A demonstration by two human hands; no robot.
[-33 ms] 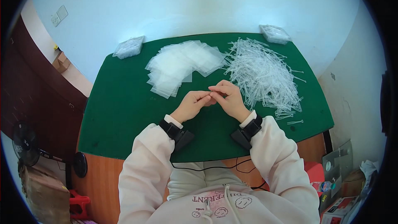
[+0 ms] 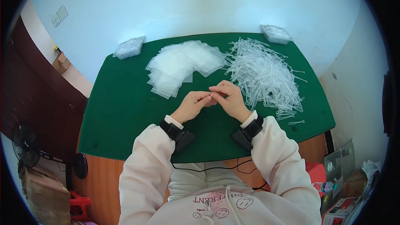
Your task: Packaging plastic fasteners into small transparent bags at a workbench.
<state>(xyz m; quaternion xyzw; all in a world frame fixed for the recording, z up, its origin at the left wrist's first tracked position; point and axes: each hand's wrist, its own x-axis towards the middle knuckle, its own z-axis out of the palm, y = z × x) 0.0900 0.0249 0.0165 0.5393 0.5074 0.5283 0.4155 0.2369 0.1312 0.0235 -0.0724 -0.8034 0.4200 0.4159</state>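
Touching fingertip to fingertip, left hand [image 2: 192, 106] and right hand [image 2: 231, 101], fingers curled, anything pinched impossible to tell, bags [image 2: 177, 64] far left, sticks [image 2: 266, 75] far right.

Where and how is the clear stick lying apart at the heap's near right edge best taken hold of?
Grip the stick mid-length, probably with the right hand, coming from above and the near side: it is thin, lies flat, running roughly left to right, and the heap is on its far side.

gap between fingers [image 2: 201, 95] hidden, sweatshirt [image 2: 287, 171] cropped
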